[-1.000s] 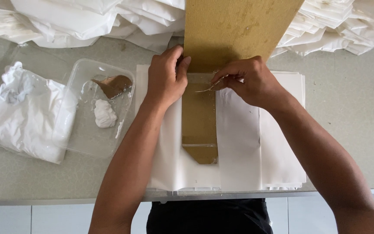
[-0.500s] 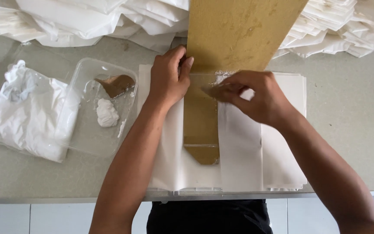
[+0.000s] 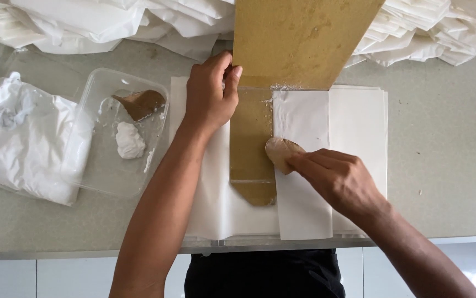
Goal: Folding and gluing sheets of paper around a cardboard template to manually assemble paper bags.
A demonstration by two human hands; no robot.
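Right hand (image 3: 340, 179), closed on a small brown spreader (image 3: 281, 152), has moved down the paper strip (image 3: 299, 165) beside the brown board (image 3: 296, 44); gluing underway. Left hand (image 3: 210, 94) pinches the board's lower edge.

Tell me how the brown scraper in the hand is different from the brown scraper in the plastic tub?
The scraper in the right hand is pale tan and pressed on the white paper strip; the scraper in the clear tub is darker brown and lies untouched near a white paste lump. The held one is partly hidden by fingers; the tub one shows fully. Both are flat, with pointed-oval shapes.
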